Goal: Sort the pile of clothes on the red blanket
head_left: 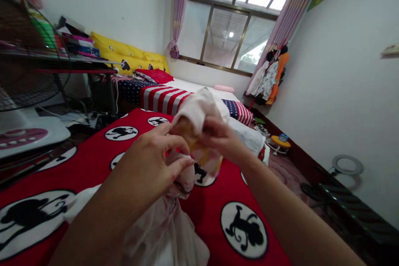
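Over the red bedspread (215,208), my left hand (156,153) pinches a pale piece of clothing between thumb and fingers. Its lower part (162,232) hangs in folds under my forearm, toward the bottom edge. A white cloth garment with yellow patches (199,110) is raised just beyond, blurred by motion. My right hand (221,137) is closed on that garment's right side. Where the fabrics meet between my hands, I cannot tell whether they are one piece or two.
A fan (31,133) stands at the left, beside a cluttered desk (90,66). Further back is a bed with a stars-and-stripes cover (162,97) and a yellow cushion (124,52). Clothes (271,75) hang by the window. A yellow stool (280,141) is at the right.
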A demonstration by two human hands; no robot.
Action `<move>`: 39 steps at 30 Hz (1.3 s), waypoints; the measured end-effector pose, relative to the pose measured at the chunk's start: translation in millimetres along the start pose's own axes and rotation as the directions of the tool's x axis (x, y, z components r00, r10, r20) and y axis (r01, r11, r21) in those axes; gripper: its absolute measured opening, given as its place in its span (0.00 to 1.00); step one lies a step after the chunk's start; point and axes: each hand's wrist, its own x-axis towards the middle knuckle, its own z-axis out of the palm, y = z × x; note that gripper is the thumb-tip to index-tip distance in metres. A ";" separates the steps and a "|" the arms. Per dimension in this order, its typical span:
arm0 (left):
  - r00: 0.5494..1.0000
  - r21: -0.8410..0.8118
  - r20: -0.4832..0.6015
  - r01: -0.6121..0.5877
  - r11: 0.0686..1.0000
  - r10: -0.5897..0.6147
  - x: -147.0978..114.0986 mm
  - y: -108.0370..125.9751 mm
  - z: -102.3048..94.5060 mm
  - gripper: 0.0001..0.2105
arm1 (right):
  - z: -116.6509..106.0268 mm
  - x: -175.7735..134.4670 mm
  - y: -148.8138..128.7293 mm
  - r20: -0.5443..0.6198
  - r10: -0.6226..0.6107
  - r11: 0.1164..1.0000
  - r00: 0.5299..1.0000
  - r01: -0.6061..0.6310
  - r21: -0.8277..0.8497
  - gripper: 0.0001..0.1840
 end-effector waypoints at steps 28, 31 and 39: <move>0.654 0.289 -0.749 0.181 0.940 0.105 158.7 -106.4 -111.1 0.21 | 113.3 -96.7 89.9 -0.432 0.651 0.662 0.624 -0.190 0.725 0.24; 0.851 0.420 -0.525 0.275 0.865 -0.015 136.9 -122.1 -92.8 0.21 | 115.1 -96.8 91.9 -0.421 0.668 0.637 0.613 -0.178 0.750 0.25; 0.859 0.446 0.464 -0.016 0.895 -0.216 28.1 -158.8 4.4 0.04 | 116.7 -94.9 92.1 -0.405 0.663 0.647 0.629 -0.211 0.732 0.26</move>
